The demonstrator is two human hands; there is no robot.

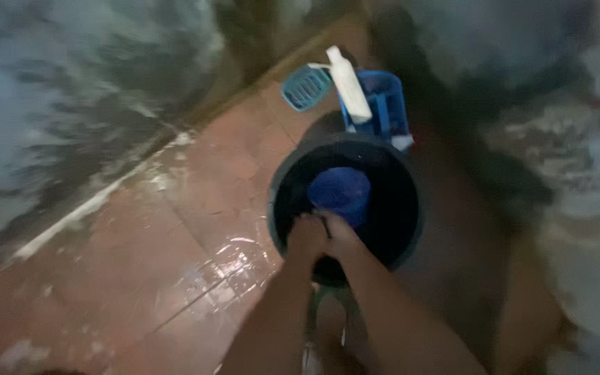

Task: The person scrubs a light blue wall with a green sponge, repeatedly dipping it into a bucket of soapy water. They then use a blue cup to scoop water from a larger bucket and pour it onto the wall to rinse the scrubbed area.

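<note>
Fingers of both hands were too blurred to make out singly, so whether they were apart, together or clamped on anything could not be told. Left hand [305,236] and right hand [338,232] were pressed side by side at the near rim of a dark round bucket [404,236], reaching just inside it. Within the bucket, just beyond the hands, sat a blue cup-shaped scoop [340,193], seemingly upright; a thin dark line ran between the two hands, but what it was could not be told. Both forearms came up from the bottom edge of the view.

The bucket stood on a wet, reddish tiled floor [175,229] that glistened to the left of the hands. Behind the bucket, touching or nearly touching its far rim, stood a blue slotted basket [387,107], with a white bottle [348,85] leaning across its left edge. A light blue perforated tray [305,88] lay tilted just left of the bottle. Grey mottled walls [57,90] rose on the left and right.
</note>
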